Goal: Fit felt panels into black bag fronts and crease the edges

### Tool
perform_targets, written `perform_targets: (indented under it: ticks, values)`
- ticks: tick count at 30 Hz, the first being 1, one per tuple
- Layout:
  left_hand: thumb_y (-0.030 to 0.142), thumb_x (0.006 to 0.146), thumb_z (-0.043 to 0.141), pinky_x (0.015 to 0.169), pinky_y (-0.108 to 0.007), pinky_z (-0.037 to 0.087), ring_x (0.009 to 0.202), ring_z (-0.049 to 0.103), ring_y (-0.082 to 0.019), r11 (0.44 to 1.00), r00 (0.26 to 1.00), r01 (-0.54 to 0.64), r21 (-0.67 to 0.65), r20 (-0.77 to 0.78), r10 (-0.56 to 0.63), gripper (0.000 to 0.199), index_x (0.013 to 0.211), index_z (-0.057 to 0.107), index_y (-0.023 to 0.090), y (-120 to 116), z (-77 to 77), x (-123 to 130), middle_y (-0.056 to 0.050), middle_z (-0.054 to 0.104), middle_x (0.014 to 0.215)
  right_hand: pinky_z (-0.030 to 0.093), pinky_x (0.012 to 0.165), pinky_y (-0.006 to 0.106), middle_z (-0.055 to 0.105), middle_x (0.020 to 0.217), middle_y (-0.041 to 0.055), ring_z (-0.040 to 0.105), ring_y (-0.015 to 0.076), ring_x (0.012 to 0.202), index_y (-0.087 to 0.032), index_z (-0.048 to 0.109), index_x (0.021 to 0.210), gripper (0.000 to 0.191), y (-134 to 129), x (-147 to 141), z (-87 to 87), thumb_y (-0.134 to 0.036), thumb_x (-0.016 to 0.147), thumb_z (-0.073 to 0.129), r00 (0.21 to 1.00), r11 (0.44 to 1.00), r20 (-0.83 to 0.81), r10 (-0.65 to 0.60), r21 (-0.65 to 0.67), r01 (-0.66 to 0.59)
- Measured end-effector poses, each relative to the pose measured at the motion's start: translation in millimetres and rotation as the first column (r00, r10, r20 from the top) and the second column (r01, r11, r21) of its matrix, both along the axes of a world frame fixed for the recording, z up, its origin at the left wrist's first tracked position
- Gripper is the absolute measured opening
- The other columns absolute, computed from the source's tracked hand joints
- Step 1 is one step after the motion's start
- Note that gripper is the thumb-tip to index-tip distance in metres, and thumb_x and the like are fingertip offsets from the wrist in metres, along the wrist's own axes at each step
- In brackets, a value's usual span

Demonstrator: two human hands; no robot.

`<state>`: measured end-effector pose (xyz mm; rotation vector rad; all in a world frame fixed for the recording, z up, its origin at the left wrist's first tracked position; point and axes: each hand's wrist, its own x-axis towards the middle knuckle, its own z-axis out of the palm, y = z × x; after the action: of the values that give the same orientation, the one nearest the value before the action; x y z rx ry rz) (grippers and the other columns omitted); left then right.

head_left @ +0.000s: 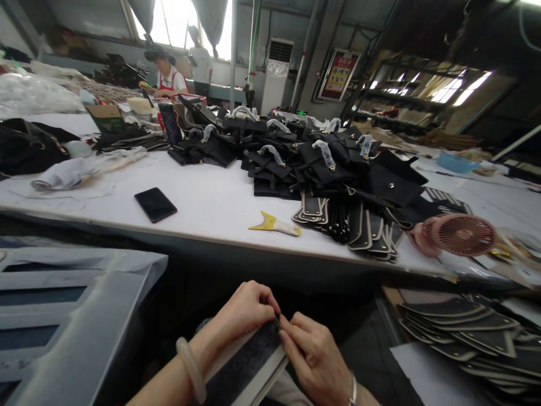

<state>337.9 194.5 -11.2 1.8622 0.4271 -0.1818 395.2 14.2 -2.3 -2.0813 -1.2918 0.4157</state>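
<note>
At the far left, a slatted grey frame (pixel 122 307) fills the lower corner, and above it a black bag (pixel 29 148) and a crumpled white cloth (pixel 70 173) lie on the white bench (pixel 207 211). Next comes a dark phone (pixel 155 204), lying flat near the bench's front edge; a co-worker (pixel 171 82) in a red apron sits beyond. Below the front edge, the left hand (pixel 246 307), with a pale bangle (pixel 191 369) at its wrist, has its fingers pinched together at the upper end of a dark panel (pixel 249 366) – this slants up between the forearms, pale along its edges. A yellow-ended tool (pixel 273 224) lies on the bench above. The right hand (pixel 316 351) meets the left at that same end, its thumb and fingers closed there too – the exact spot gripped is partly hidden. Behind, black bags with wrapped handles (pixel 316 155) are heaped, with pale-edged pieces (pixel 361 225) before them, then a pink fan (pixel 462 234). At lower right sits a stack of similar dark pieces (pixel 460 327).
</note>
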Motion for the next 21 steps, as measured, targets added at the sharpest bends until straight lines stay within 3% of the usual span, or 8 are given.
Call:
perform_targets:
  ticks: [2, 5, 7, 11, 14, 21]
  values:
    - [0.019, 0.060, 0.054, 0.061, -0.025, 0.044, 0.068, 0.063, -0.017, 1.000, 1.000, 0.004, 0.011, 0.007, -0.004, 0.029, 0.076, 0.078, 0.018, 1, 0.3, -1, -0.001, 0.073, 0.069, 0.035, 0.055, 0.029, 0.051, 0.063, 0.0025, 0.048, 0.0138, 0.058, -0.016, 0.059, 0.061, 0.042, 7, 8, 0.9, -0.039, 0.095, 0.047, 0.965, 0.993, -0.237, -0.117, -0.030, 0.113]
    - [0.020, 0.061, 0.055, 0.063, -0.026, 0.045, 0.071, 0.065, -0.018, 1.000, 1.000, 0.010, 0.020, 0.011, -0.010, 0.029, 0.077, 0.079, 0.018, 2, 0.8, -1, -0.001, 0.074, 0.071, 0.036, 0.047, 0.027, 0.050, 0.053, -0.0018, 0.047, 0.0121, 0.047, -0.018, 0.051, 0.059, 0.043, 17, 23, -3.2, -0.055, 0.076, 0.066, 0.698, 0.961, -0.661, -0.276, -0.164, 0.224]
    - [0.020, 0.062, 0.055, 0.063, -0.026, 0.045, 0.072, 0.066, -0.018, 1.000, 1.000, 0.019, 0.019, 0.015, -0.019, 0.028, 0.078, 0.079, 0.018, 3, 0.0, -1, -0.001, 0.075, 0.072, 0.043, 0.044, 0.028, 0.054, 0.055, -0.0032, 0.050, 0.0128, 0.044, -0.020, 0.048, 0.068, 0.046, 21, 33, -6.7, -0.058, 0.066, 0.073, 0.540, 0.958, -0.792, -0.286, -0.227, 0.174]
    - [0.022, 0.062, 0.056, 0.060, -0.024, 0.044, 0.071, 0.066, -0.018, 0.999, 0.999, 0.031, 0.013, 0.015, -0.031, 0.028, 0.079, 0.079, 0.019, 4, -3.8, -1, -0.001, 0.075, 0.073, 0.055, 0.051, 0.032, 0.059, 0.067, -0.0050, 0.055, 0.0111, 0.051, -0.019, 0.048, 0.081, 0.048, 24, 48, -8.9, -0.048, 0.061, 0.080, 0.370, 0.962, -0.891, -0.262, -0.274, 0.022]
    - [0.023, 0.061, 0.057, 0.058, -0.024, 0.043, 0.070, 0.065, -0.018, 0.999, 1.000, 0.031, 0.012, -0.003, -0.031, 0.027, 0.078, 0.079, 0.020, 5, -5.9, -1, -0.001, 0.074, 0.071, 0.057, 0.054, 0.034, 0.061, 0.071, -0.0034, 0.059, 0.0123, 0.055, -0.017, 0.054, 0.089, 0.050, 28, 57, -10.0, -0.041, 0.058, 0.084, 0.322, 0.947, -0.907, -0.271, -0.311, -0.077]
    - [0.022, 0.060, 0.057, 0.058, -0.024, 0.042, 0.071, 0.066, -0.018, 0.999, 0.999, 0.032, 0.028, -0.031, -0.031, 0.025, 0.074, 0.078, 0.025, 7, -2.3, -1, 0.000, 0.074, 0.071, 0.053, 0.051, 0.027, 0.061, 0.069, -0.0016, 0.061, 0.0144, 0.058, -0.014, 0.062, 0.087, 0.039, 36, 63, -12.6, -0.036, 0.059, 0.079, 0.376, 0.908, -0.886, -0.272, -0.366, -0.205]
